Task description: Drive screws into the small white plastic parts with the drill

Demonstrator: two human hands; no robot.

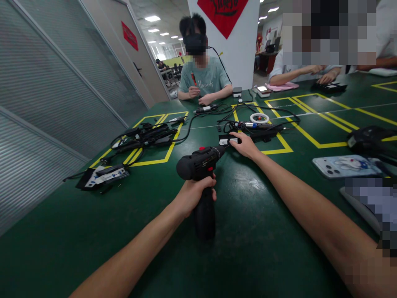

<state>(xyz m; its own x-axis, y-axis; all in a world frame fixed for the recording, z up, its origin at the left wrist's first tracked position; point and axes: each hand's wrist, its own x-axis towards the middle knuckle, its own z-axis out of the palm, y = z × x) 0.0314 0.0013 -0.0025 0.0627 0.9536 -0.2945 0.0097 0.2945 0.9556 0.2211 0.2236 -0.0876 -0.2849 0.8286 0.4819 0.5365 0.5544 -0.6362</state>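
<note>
Over the near half of the table (252, 223), our left hand (196, 192) clasps a black drill (198, 162) by its grip, barrel slanting away rightward; our right hand (244, 145), fingers parted, touches a black-and-white part (224, 142).

Drill (198, 164): black, red buttons (210, 169). Small block (224, 142): black and white. Table (248, 244): dark green, yellow tape outlines (337, 145). Cables (155, 137): black. Ring (252, 118): white. Phone (343, 166): pale blue, cartoon print. T-shirt (214, 78): grey-green, pale lettering. Screwdriver (194, 79): red. Cloth (283, 86): pink. Blinds (40, 87): grey, horizontal stripes. Poster (226, 24): red, black lettering.
</note>
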